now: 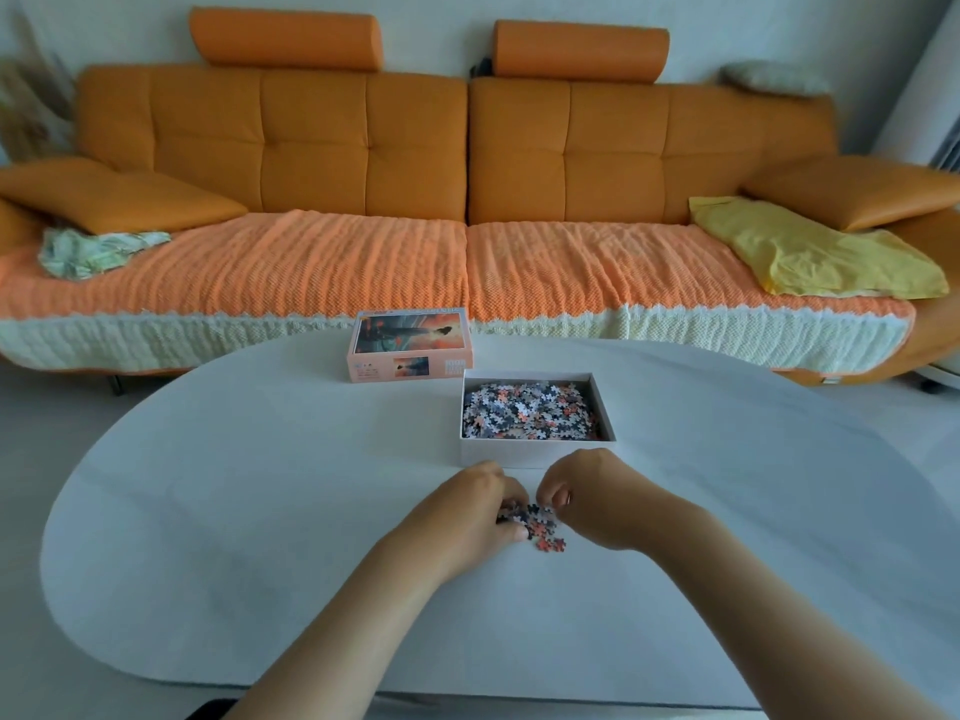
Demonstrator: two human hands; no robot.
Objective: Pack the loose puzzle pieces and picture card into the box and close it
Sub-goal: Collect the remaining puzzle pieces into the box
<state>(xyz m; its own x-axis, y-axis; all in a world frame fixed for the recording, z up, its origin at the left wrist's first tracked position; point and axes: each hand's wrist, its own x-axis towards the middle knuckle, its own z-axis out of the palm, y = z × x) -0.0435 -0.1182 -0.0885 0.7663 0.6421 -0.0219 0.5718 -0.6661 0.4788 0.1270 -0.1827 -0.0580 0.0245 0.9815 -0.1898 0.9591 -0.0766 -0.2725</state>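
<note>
Two bare forearms reach in from the near edge of the white bench (260, 485) and meet over a small heap of loose puzzle pieces (545, 530). On the heap's left side, the left grip (470, 511) has its fingers curled around some pieces. On the right, the right grip (597, 504) curls fingers and thumb at the heap's far edge; whether it pinches a piece cannot be told. Straight ahead, just beyond both grips, stands the open box (535, 454), well filled, with a long wall facing the person. Its lid (410, 345) lies farther off, to the left. No separate picture card shows. Both grips sit about equally near the box, so the next lift probably goes forward over that near wall.
</note>
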